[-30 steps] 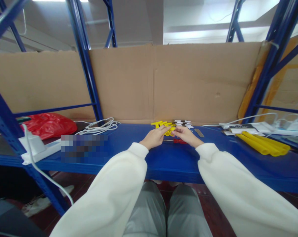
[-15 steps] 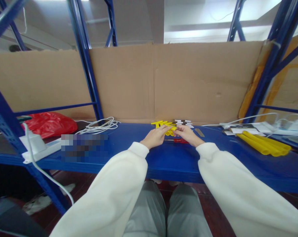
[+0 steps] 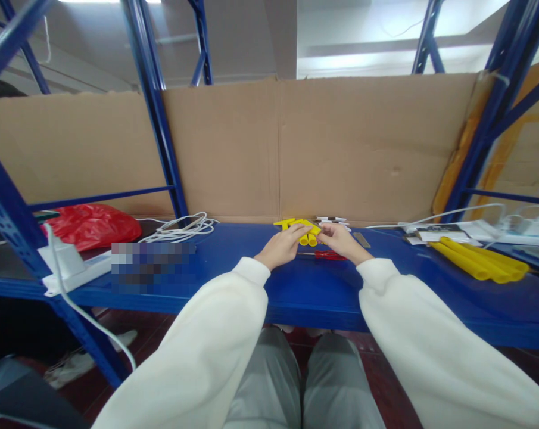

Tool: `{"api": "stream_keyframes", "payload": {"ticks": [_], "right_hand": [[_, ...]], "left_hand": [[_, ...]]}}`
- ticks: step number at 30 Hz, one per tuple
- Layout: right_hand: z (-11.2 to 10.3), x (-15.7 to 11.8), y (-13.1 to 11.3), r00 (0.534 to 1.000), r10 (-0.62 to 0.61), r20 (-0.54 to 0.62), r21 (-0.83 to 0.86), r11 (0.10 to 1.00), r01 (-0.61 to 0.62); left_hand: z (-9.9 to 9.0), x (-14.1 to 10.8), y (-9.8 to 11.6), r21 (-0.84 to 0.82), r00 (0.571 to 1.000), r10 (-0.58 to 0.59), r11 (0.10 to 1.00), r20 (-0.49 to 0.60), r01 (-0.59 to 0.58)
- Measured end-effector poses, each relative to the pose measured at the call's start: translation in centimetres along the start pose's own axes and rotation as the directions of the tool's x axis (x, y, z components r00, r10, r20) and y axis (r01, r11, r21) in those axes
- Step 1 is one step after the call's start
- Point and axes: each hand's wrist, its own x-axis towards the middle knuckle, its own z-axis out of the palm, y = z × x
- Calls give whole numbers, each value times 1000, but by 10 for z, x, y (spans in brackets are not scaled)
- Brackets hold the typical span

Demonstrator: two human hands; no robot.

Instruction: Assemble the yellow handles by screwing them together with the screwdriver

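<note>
Over the blue shelf, my left hand (image 3: pixel 282 246) is closed on a small yellow piece (image 3: pixel 312 229). My right hand (image 3: pixel 339 240) is at the right end of that piece, fingers pinched together; whether it grips the piece is too small to tell. Just below and behind the hands lie short yellow tubes (image 3: pixel 312 240), partly covered by the fingers. Other yellow parts (image 3: pixel 285 223) lie behind my left hand. A red-handled tool (image 3: pixel 330 255) rests on the shelf in front of the tubes. Behind my right hand are white and dark strips (image 3: pixel 332 220).
Yellow tubes (image 3: pixel 479 260) lie at the right by white packets. A flat grey piece (image 3: pixel 361 239) is right of my right hand. At the left are a white cable coil (image 3: pixel 184 226), a power strip (image 3: pixel 88 268) and a red bag (image 3: pixel 90 226). Cardboard (image 3: pixel 340 149) stands behind.
The small yellow piece is turned and shows more of its surface between my hands. My right fingers have shifted slightly right. The view has moved very slightly.
</note>
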Motion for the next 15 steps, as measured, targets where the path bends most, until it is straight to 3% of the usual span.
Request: {"api": "stream_keyframes", "payload": {"ticks": [7, 15], "right_hand": [[0, 0, -4, 999, -25, -26, -80, 997, 23], [0, 0, -8, 986, -145, -80, -236, 964, 122]], "left_hand": [[2, 1, -3, -51, 999, 16, 999, -42, -18], [5, 2, -4, -94, 997, 4, 996, -77, -11]]}}
